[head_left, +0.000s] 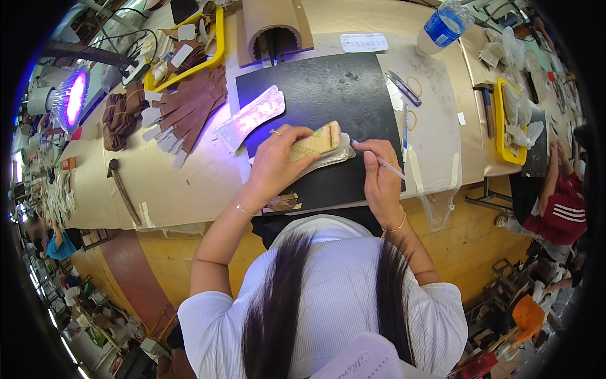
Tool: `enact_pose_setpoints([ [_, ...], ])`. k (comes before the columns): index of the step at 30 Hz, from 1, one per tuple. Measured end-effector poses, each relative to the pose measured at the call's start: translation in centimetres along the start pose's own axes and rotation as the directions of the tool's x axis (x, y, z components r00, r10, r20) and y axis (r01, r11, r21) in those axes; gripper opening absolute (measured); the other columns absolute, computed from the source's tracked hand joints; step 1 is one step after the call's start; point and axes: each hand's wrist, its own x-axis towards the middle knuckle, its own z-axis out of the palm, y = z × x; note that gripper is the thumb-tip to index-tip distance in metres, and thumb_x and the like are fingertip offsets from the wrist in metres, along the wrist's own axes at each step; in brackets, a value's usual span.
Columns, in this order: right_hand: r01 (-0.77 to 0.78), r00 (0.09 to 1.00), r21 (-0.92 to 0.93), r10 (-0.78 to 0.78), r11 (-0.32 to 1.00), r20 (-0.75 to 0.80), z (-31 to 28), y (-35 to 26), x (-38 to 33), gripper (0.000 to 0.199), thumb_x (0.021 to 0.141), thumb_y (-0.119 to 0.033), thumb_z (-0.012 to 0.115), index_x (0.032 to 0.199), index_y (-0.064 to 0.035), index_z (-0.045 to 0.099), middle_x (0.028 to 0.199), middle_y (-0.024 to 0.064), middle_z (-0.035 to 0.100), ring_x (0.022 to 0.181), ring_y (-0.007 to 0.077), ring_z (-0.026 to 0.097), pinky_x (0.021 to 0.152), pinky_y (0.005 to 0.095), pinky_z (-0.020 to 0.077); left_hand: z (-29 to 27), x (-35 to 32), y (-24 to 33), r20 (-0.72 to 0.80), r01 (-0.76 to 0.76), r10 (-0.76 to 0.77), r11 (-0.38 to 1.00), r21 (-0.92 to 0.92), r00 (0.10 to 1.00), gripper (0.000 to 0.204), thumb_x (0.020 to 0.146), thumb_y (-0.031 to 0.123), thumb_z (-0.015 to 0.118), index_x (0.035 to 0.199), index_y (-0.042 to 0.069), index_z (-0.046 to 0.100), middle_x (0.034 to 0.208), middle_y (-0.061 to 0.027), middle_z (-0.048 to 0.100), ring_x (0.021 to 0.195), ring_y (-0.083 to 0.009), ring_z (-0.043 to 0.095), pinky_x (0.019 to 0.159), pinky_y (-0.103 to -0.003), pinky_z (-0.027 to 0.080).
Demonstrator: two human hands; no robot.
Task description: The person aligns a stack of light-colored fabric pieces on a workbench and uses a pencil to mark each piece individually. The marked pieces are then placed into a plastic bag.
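A long workbench covered in tan paper (183, 202) spans the scene, and on it lies a black rectangular mat (347, 88), the landmark for what follows. Beyond the mat's far left corner stands a yellow plastic tray (219, 44) heaped with brown and pale pieces. Left of the mat, a fan of flat brown strips with pale ends (192, 110) is spread out. Just past the mat's far edge stands a brown arched block with a hollow underside (271, 16). Well left of the mat rests a wooden-handled hammer (125, 192). Across the mat's left edge lies a flared silvery plate (252, 118) under violet light.

Over the middle of the mat, the left hand (278, 155) pinches a cream-yellow block with rounded corners (326, 138) between thumb and fingers; a glossy grey flat piece (341, 153) shows beneath that block. Over the mat's right side, the right hand (380, 180) has its fingers closed around a slender translucent stick with a dark tip (392, 168), aimed toward the grey piece; whether they touch is unclear.
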Motion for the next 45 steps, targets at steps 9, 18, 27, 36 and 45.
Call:
enact_pose_setpoints([
  [9,-0.033,0.999,0.021,0.033,0.999,0.023,-0.1,0.0,0.0,0.015,0.103,-0.017,0.057,0.104,-0.0041,0.065,0.098,0.0105,0.067,0.089,0.0295,0.062,0.085,0.0392,0.0464,-7.0,2.7,-4.9,-0.174,0.239,-0.25,0.967,-0.083,0.952,0.041,0.075,0.02,0.088,0.109,0.003,0.072,0.092,-0.0094,0.071,0.077,-0.0168,0.065,0.074,-0.031,0.053],
  [18,0.092,0.981,0.011,-0.092,0.996,0.173,0.7,-0.5,-0.8,0.019,0.088,-0.007,0.074,0.106,-0.006,0.067,0.089,0.0091,0.07,0.078,0.0286,0.064,0.072,0.0349,0.0511,-7.7,3.4,-6.7,-0.194,0.185,-0.202,0.977,-0.103,0.96,0.04,0.076,0.02,0.088,0.107,0.002,0.072,0.085,-0.006,0.069,0.071,-0.0123,0.062,0.067,-0.028,0.051],
  [27,0.322,0.908,-0.132,-0.267,0.937,0.322,5.2,-1.0,-5.2,0.032,0.078,-0.018,0.081,0.095,-0.0075,0.056,0.091,0.0054,0.062,0.084,0.0224,0.06,0.081,0.0373,0.0394,-8.5,2.7,-7.1,-0.131,0.304,-0.362,0.894,-0.329,0.923,0.042,0.079,0.019,0.088,0.112,0.0,0.07,0.074,-0.0008,0.065,0.063,-0.0045,0.055,0.057,-0.02,0.042],
  [36,-0.271,0.827,0.118,0.168,0.955,0.537,0.8,-0.9,-2.3,0.017,0.09,-0.002,0.071,0.093,-0.0037,0.054,0.097,0.0097,0.071,0.081,0.0193,0.068,0.072,0.0307,0.0542,-13.7,1.4,-8.8,-0.257,0.313,-0.328,0.945,-0.096,0.909,0.042,0.08,0.017,0.087,0.115,0.002,0.07,0.086,-0.0034,0.068,0.07,-0.0076,0.058,0.064,-0.023,0.049],
  [45,-0.087,0.664,0.346,-0.204,0.934,0.719,-2.8,-2.8,3.0,0.013,0.085,0.005,0.062,0.084,-0.0071,0.057,0.099,0.0082,0.074,0.086,0.0243,0.067,0.085,0.0353,0.0484,-7.4,4.2,-8.5,-0.055,0.093,-0.088,0.99,0.106,0.995,0.045,0.077,0.023,0.088,0.114,0.004,0.072,0.092,-0.0053,0.069,0.081,-0.0129,0.062,0.078,-0.028,0.052],
])
